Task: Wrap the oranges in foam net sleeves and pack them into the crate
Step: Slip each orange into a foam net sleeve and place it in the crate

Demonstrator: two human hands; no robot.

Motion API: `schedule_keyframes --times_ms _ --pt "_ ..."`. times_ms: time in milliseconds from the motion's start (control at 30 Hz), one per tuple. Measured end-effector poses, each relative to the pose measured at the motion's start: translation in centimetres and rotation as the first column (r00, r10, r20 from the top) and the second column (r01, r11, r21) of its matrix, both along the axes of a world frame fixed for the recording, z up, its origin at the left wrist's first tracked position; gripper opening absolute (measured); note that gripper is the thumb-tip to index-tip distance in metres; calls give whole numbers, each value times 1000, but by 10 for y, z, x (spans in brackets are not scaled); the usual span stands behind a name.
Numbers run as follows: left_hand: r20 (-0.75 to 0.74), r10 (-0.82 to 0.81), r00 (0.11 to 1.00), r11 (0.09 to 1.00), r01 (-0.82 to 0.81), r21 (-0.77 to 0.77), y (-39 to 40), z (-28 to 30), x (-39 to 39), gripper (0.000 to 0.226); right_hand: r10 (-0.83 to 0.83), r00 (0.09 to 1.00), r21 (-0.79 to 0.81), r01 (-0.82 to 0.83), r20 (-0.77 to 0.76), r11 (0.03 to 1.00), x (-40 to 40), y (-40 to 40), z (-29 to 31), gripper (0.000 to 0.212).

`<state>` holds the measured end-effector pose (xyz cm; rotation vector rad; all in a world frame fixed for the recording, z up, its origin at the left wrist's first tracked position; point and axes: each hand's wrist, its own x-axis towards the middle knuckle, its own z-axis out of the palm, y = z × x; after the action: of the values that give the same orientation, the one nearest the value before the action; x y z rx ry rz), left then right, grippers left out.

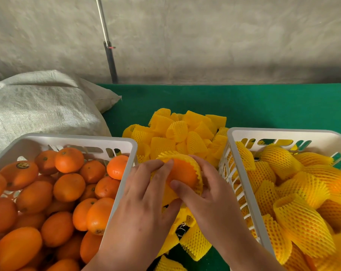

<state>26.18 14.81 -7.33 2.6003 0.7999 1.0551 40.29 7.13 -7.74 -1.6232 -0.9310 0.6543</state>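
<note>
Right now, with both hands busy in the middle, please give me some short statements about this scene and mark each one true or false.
1. Both hands hold one orange that is partly inside a foam net sleeve. True.
2. The left crate holds oranges already wrapped in sleeves. False: its oranges are bare; the wrapped ones lie in the right crate.
3. A pile of empty sleeves lies on the green surface between the two crates. True.
4. The left hand rests idle on the crate rim. False: it grips the sleeved orange together with the right hand.
5. A white woven sack lies behind the left crate. True.
</note>
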Motion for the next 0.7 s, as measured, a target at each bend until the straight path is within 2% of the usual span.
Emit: schedule_keyframes --times_ms 133,233,367,433,467,500,533,567,600,633,700 --pt "-35 -106 994 992 108 64 -4 1 -1 44 -71 995 -5 71 72 997 3 0 -4 81" --pt "8 -188 982 981 187 51 -8 3 -4 35 -99 989 40 95 108 995 5 -1 -4 80" --pt "120 -124 985 981 140 -133 -8 7 -6 34 -90 994 53 87 62 995 8 -1 -3 80" --pt "139 -20 990 947 63 -315 -4 6 -7 39 -30 998 48 28 49 998 6 -2 0 79" --pt "143 31 989 892 37 -451 -3 6 -6 45 20 998 51 -23 60 998 4 -3 1 77" --pt "156 60 986 789 49 -613 -2 7 -6 48 77 994 54 -81 79 995 2 -3 2 76" --pt "208 60 976 625 126 -771 -1 7 -6 49 132 986 54 -138 100 989 0 -4 2 76" --pt "281 56 958 447 228 -865 1 7 -5 47 178 977 47 -185 120 982 -1 -6 1 75" --pt "350 49 936 317 317 -894 5 8 -5 43 211 967 35 -218 142 975 -2 -6 0 74" --pt "396 28 918 252 377 -891 8 10 -5 39 231 958 24 -238 169 971 -2 -7 -1 74" --pt "450 -18 893 219 443 -870 11 12 -6 40 239 947 15 -248 215 969 -2 -7 -3 78"
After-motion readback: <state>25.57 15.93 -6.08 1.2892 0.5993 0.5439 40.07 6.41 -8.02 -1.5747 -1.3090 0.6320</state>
